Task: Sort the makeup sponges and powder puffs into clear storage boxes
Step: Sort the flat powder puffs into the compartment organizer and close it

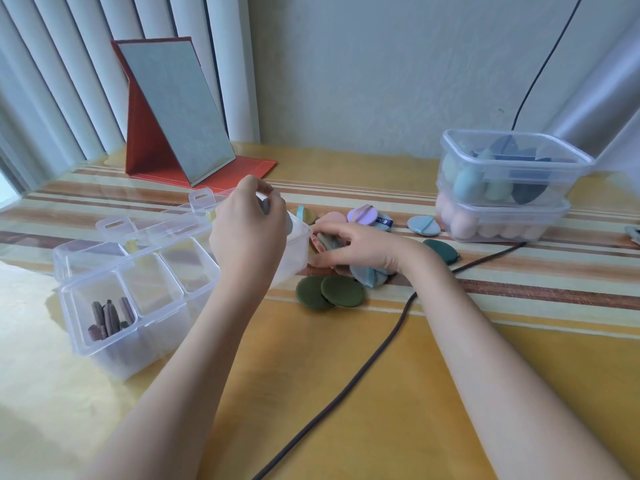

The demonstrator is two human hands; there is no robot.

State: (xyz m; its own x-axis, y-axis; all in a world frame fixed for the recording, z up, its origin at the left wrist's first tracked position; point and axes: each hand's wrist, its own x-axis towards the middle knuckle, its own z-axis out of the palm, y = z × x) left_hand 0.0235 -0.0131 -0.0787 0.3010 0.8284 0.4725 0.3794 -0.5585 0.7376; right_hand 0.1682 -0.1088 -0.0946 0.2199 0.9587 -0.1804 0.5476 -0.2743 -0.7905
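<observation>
At frame centre, the left hand [247, 220] pinches a pale blue-grey puff [277, 211] above the clear divided plastic box's [138, 282] rightmost compartment, directly below. Just right, the right hand [360, 245] grasps several flat puffs [327, 241] on the striped table [381, 375].

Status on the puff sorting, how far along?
Done: two stacked boxes at right hold sponges, and one compartment of the divided box holds brown pieces. In hand: the left hand holds a puff over the divided box's far end; the right hand grips puffs from the pile. Left: about eight loose puffs on the table.
</observation>
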